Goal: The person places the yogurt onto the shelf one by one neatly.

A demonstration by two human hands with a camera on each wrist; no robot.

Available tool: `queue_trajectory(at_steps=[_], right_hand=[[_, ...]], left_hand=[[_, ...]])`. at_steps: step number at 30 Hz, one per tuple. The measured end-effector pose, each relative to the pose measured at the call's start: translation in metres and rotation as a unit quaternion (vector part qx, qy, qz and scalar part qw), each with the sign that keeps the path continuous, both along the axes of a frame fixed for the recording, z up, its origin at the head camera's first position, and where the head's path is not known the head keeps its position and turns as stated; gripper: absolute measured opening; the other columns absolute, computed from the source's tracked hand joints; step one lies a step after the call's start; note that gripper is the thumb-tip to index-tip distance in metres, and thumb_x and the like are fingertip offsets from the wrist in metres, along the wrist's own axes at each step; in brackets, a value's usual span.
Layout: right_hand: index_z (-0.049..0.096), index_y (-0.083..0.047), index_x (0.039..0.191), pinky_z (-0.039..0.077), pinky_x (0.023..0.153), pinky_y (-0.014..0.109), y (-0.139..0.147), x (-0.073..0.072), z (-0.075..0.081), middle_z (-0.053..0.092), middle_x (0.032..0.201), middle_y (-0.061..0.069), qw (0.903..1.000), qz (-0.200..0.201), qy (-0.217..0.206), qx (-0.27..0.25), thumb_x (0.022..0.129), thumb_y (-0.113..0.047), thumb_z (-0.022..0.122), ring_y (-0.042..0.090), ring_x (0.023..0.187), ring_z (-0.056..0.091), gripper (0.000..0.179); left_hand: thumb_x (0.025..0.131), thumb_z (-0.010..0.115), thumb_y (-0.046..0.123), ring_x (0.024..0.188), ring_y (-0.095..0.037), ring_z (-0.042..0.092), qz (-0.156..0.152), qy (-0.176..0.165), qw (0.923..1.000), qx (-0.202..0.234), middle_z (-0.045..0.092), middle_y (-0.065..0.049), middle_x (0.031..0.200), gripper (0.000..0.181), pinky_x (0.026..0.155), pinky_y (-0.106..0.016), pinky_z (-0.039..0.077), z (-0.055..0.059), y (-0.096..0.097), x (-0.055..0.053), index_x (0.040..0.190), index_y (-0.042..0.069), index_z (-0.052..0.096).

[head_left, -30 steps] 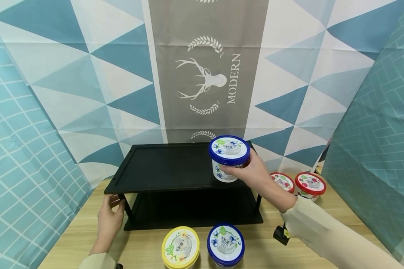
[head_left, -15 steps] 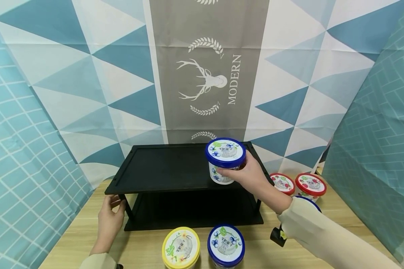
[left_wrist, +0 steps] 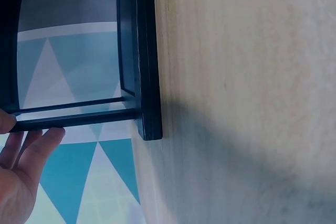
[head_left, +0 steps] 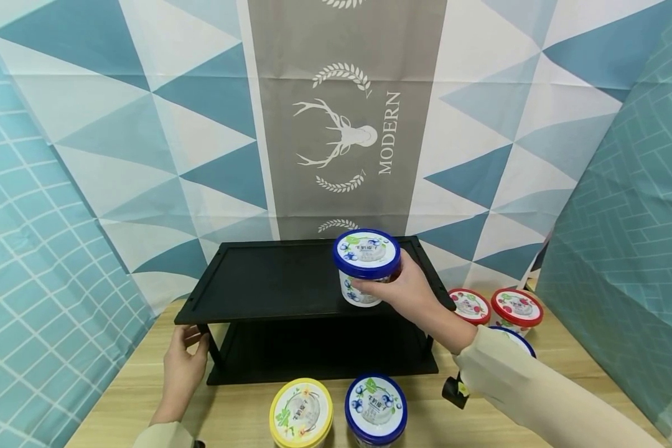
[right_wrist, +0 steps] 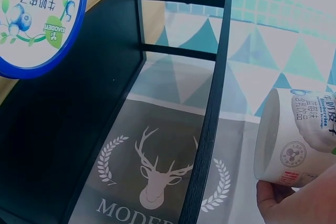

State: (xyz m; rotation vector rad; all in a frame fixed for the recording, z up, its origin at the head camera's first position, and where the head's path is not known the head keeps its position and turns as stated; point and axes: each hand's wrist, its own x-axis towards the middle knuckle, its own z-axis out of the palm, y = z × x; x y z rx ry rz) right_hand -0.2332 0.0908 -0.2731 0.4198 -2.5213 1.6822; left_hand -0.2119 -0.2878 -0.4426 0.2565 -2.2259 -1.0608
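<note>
In the head view my right hand (head_left: 406, 286) grips a white tub with a blue lid (head_left: 366, 264), blueberries printed on it. It holds the tub upright above the right half of the upper board of a black two-tier rack (head_left: 274, 274). A gap shows between the tub's base and the board in the right wrist view, where the thumb and part of the hand (right_wrist: 302, 200) are seen. My left hand (head_left: 185, 361) pinches the rack's left front leg (left_wrist: 79, 120) between thumb and fingers, just under the upper board.
On the wooden table (head_left: 129, 386), a yellow-lidded tub (head_left: 301, 412) and another blue-lidded tub (head_left: 376, 407) stand before the rack. Two red-lidded tubs (head_left: 517, 306) stand at the right. A further blue lid (head_left: 512, 339) is partly hidden by my right sleeve. Patterned cloth (head_left: 201, 124) hangs behind.
My right hand has carried the blue-lidded tub a little to the left over the upper board. The left hand stays on the rack's leg. A blue lid has come into sight beside my right sleeve.
</note>
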Motion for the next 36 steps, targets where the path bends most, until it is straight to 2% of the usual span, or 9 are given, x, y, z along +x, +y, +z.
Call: queue_trajectory(at_steps=[1, 3, 5, 9, 14, 20, 36], right_hand=[[0.032, -0.014, 0.139, 0.043, 0.101, 0.05, -0.001, 0.0, 0.0, 0.047, 0.136, 0.01, 1.0, 0.0, 0.001, 0.0, 0.076, -0.029, 0.078, 0.031, 0.126, 0.048, 0.08], [0.032, -0.014, 0.14, 0.042, 0.102, 0.051, -0.002, -0.001, 0.0, 0.047, 0.136, 0.01, 1.0, 0.004, 0.002, -0.001, 0.076, -0.029, 0.077, 0.031, 0.126, 0.048, 0.08], [0.031, -0.014, 0.14, 0.042, 0.101, 0.051, -0.004, -0.001, 0.0, 0.047, 0.136, 0.01, 1.0, 0.003, 0.003, 0.0, 0.076, -0.03, 0.077, 0.031, 0.126, 0.048, 0.08], [0.031, -0.015, 0.14, 0.043, 0.101, 0.051, -0.008, -0.002, 0.0, 0.047, 0.136, 0.01, 1.0, 0.007, 0.005, -0.003, 0.076, -0.03, 0.078, 0.031, 0.125, 0.048, 0.08], [0.032, -0.016, 0.139, 0.043, 0.101, 0.05, -0.014, -0.003, 0.0, 0.048, 0.135, 0.008, 0.9998, 0.013, 0.011, -0.008, 0.075, -0.029, 0.078, 0.029, 0.125, 0.049, 0.08], [0.032, -0.016, 0.139, 0.043, 0.101, 0.051, -0.021, -0.004, 0.0, 0.048, 0.135, 0.008, 0.9999, 0.006, 0.006, -0.01, 0.074, -0.03, 0.079, 0.029, 0.125, 0.049, 0.081], [0.032, -0.017, 0.14, 0.04, 0.103, 0.052, -0.035, -0.006, -0.004, 0.048, 0.136, 0.007, 0.9996, 0.01, -0.009, -0.024, 0.074, -0.03, 0.079, 0.029, 0.127, 0.047, 0.082]], left_hand=[[0.092, 0.052, 0.003, 0.099, -0.032, 0.059, -0.003, 0.001, 1.0, 0.001, 0.058, -0.021, 0.115, 0.033, 0.083, -0.05, 0.049, 0.0, 0.0, 0.0, 0.124, 0.003, 0.047], [0.092, 0.051, 0.002, 0.102, -0.038, 0.059, -0.008, 0.004, 1.0, 0.004, 0.057, -0.022, 0.115, 0.033, 0.083, -0.053, 0.049, 0.0, 0.0, 0.0, 0.124, 0.002, 0.047], [0.092, 0.051, 0.002, 0.103, -0.04, 0.058, -0.011, 0.004, 0.9999, 0.008, 0.056, -0.023, 0.116, 0.033, 0.084, -0.055, 0.048, 0.0, 0.0, -0.001, 0.125, 0.002, 0.046], [0.092, 0.051, 0.002, 0.103, -0.04, 0.058, -0.013, 0.001, 0.9999, 0.008, 0.056, -0.024, 0.116, 0.033, 0.083, -0.053, 0.049, 0.0, 0.0, -0.001, 0.125, 0.002, 0.046], [0.092, 0.052, 0.002, 0.102, -0.038, 0.059, -0.004, 0.0, 1.0, -0.004, 0.057, -0.021, 0.116, 0.033, 0.079, -0.043, 0.05, 0.002, -0.002, -0.001, 0.125, 0.004, 0.047], [0.092, 0.051, 0.001, 0.102, -0.041, 0.059, -0.011, 0.009, 0.9999, 0.003, 0.056, -0.023, 0.116, 0.033, 0.083, -0.055, 0.049, 0.003, -0.001, -0.002, 0.124, 0.002, 0.047], [0.092, 0.051, 0.002, 0.105, -0.041, 0.058, -0.011, 0.002, 0.9999, 0.008, 0.056, -0.023, 0.117, 0.031, 0.084, -0.056, 0.048, 0.0, 0.0, -0.001, 0.123, 0.002, 0.046]])
